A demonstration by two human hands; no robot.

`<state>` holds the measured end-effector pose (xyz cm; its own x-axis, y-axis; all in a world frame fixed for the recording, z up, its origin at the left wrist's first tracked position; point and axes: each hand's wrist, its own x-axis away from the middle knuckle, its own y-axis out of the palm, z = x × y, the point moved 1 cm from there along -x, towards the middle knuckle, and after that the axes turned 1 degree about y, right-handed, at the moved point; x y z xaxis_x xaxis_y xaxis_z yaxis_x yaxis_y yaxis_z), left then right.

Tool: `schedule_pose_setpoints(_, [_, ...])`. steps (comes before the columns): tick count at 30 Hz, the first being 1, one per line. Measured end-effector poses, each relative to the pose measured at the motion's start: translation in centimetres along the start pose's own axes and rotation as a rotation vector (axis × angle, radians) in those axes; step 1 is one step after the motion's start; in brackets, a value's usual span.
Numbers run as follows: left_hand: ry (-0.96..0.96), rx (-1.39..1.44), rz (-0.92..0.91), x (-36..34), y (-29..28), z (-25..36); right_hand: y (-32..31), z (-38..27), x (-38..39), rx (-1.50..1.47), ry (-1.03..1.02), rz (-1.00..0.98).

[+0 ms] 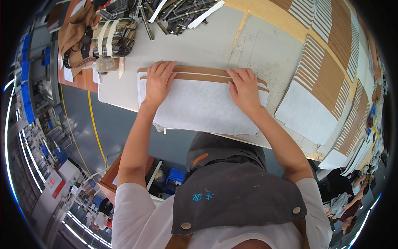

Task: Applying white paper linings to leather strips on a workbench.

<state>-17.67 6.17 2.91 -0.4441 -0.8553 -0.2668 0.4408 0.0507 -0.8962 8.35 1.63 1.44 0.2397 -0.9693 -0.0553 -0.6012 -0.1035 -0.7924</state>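
White sheet pieces with brown edge strips lie overlapped in a small staggered stack at the table's near edge. My left hand rests on the left part of the brown strips, fingers stretched toward the far edge and thumb to the right. On the right part, my right hand lies with its fingers spread over the strips, the thumb set apart to the left. Both palms face down and touch the pieces. What lies directly beneath the fingers is hidden.
Fanned stacks of white-and-brown pieces run along the table's right side. Plaid strips lie piled at the back. A plaid bundle, brown cloth and a clear bottle stand at the left. Other people are at the far right.
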Motion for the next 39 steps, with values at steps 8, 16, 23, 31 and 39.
schedule_pose_setpoints(8, [0.026, -0.004, -0.082, 0.1, 1.2, -0.9, 0.1, 0.1, 0.2, 0.006, 0.003, 0.016])
schedule_pose_setpoints(16, [0.112, 0.022, -0.083, 0.3, -1.1, -0.3, -0.1, 0.1, 0.0, -0.002, 0.031, 0.067])
schedule_pose_setpoints(23, [-0.105, 0.031, -0.287, 1.7, -5.3, -3.8, -2.9, 2.4, -0.1, -0.164, 0.098, -0.101])
schedule_pose_setpoints(31, [-0.663, 0.721, -0.465, 0.9, -6.2, -5.8, -4.6, 3.3, -1.7, -0.417, 0.456, -0.644])
schedule_pose_setpoints(39, [-0.102, 0.13, -0.236, -0.3, -1.3, -2.1, -1.5, 1.4, 0.0, -0.091, 0.011, -0.1])
